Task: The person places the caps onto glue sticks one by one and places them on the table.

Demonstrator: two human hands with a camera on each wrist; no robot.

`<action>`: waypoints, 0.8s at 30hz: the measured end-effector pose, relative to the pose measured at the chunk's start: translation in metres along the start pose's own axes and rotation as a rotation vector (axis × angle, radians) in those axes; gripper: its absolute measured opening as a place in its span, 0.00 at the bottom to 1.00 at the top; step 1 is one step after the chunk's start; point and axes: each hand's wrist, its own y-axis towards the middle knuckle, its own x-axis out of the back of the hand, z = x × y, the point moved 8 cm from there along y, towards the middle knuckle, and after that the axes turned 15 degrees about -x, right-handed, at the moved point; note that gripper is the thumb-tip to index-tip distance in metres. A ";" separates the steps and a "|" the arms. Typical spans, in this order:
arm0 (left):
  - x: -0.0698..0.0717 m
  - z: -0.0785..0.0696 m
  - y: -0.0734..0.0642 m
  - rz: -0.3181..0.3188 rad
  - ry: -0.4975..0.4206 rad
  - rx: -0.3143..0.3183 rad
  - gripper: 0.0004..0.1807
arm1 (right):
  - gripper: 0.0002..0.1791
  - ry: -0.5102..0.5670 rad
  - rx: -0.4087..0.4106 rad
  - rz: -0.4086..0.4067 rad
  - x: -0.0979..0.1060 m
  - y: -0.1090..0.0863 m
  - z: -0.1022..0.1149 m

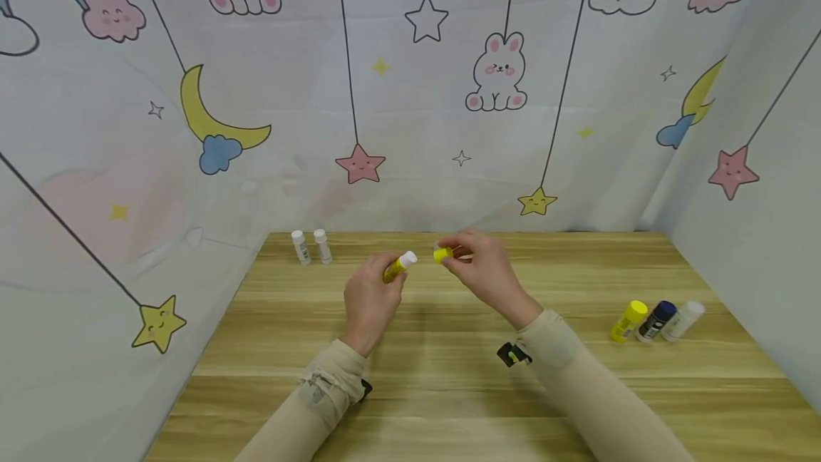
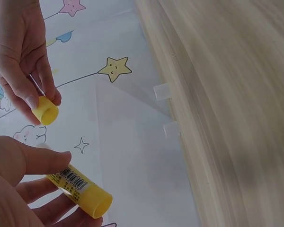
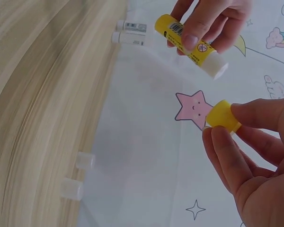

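In the head view, my left hand grips a yellow glue stick with its white end pointing up and right. The left wrist view shows the barcode on its label, with the thumb on one side and fingers on the other. My right hand pinches a yellow cap between thumb and fingers, apart from the glue stick. The cap's hollow opening shows in the left wrist view.
Two white glue sticks stand at the table's back left. On the right stand a yellow glue stick, a dark-blue-capped one and a white one. Two translucent caps sit near the table's back edge. A patterned cloth hangs behind.
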 end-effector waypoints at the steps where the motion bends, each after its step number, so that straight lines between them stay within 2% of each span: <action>1: 0.000 -0.001 0.000 0.002 0.004 -0.003 0.17 | 0.13 0.003 -0.001 -0.001 0.000 0.000 0.000; 17: 0.001 -0.012 -0.001 0.007 0.051 -0.067 0.18 | 0.11 0.013 0.023 -0.011 0.001 -0.005 0.009; 24: 0.000 -0.017 -0.003 0.014 0.053 -0.077 0.17 | 0.11 0.014 -0.002 0.005 -0.002 -0.007 0.009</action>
